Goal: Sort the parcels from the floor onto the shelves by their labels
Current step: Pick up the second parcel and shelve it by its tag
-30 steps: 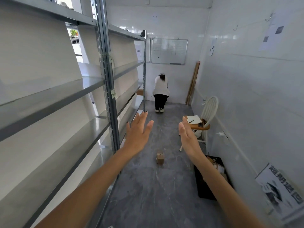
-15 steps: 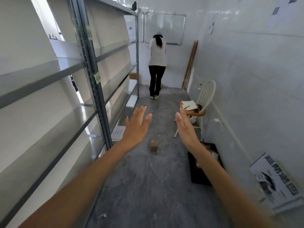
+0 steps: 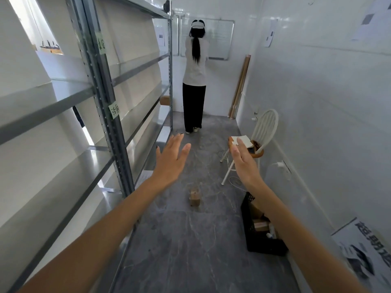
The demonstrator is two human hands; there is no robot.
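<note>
A small brown cardboard parcel (image 3: 194, 197) stands alone on the grey floor in the middle of the aisle. A black crate (image 3: 257, 244) against the right wall holds several more parcels. Another brown parcel (image 3: 165, 100) sits on a far shelf of the metal rack (image 3: 101, 92) along the left, whose upright carries green paper labels (image 3: 114, 110). My left hand (image 3: 172, 159) and my right hand (image 3: 243, 160) are stretched out in front of me with straight fingers, above the floor parcel and apart from it. Both hold nothing.
A person (image 3: 195, 75) stands with their back to me at the aisle's far end, facing a whiteboard (image 3: 220, 39). A white chair (image 3: 257, 142) with a notebook on its seat stands at the right wall. A printed poster (image 3: 368, 252) leans low on the right.
The person at the far end has straightened up from a bent posture. The view has tilted and moved forward; the floor parcel sits nearer. Both hands stay outstretched and empty.
</note>
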